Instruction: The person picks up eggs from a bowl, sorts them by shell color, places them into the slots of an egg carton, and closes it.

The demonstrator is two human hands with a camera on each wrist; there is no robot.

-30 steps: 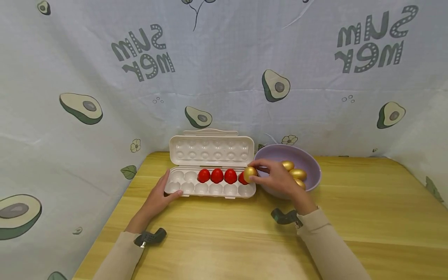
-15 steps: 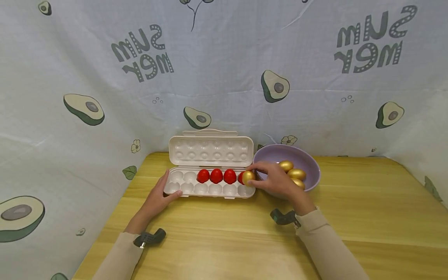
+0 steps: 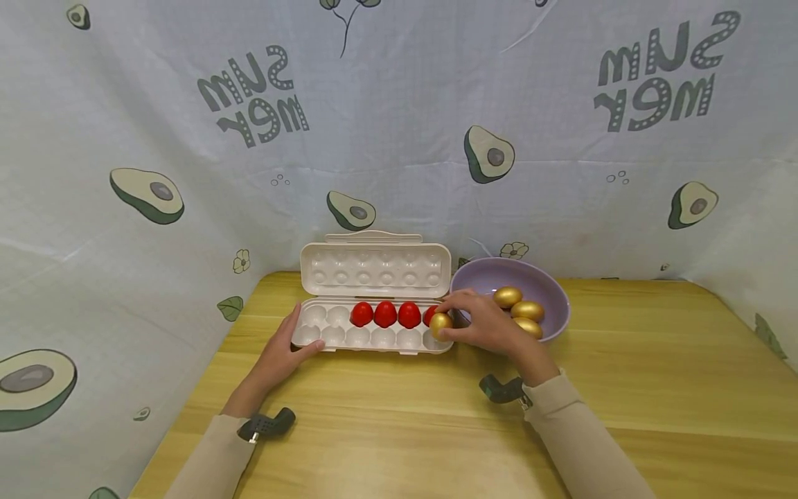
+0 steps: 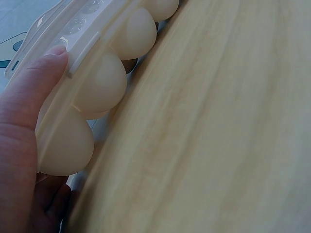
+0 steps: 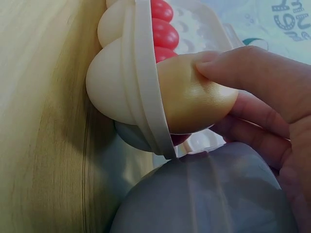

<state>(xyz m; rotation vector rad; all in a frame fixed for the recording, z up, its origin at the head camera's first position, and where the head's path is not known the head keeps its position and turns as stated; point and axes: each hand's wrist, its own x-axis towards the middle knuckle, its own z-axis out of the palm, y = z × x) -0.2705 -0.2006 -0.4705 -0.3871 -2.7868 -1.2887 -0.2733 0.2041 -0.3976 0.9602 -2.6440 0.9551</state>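
A white egg carton (image 3: pixel 358 339) lies with its lid (image 3: pixel 374 267) raised behind it. Red eggs (image 3: pixel 385 314) fill the right part of its back row. My left hand (image 3: pixel 278 352) grips the carton's left end, thumb (image 4: pixel 41 80) over the front rim and fingers partly hidden behind the cups. Between thumb and fingers, my right hand (image 3: pixel 483 322) pinches a golden egg (image 3: pixel 440 326) at the right end of the front row. In the right wrist view, the rim hides the egg's lower end, so I cannot tell whether it touches the cup.
Just right of the carton, a purple bowl (image 3: pixel 557 305) holds several golden eggs (image 3: pixel 527 310). My right forearm passes in front of it. A printed curtain (image 3: pixel 399 138) hangs behind the wooden table (image 3: pixel 386 430).
My right hand has brought the golden egg slightly left and down, from in front of the rightmost red egg to the front-row cup. The left hand keeps its place on the carton.
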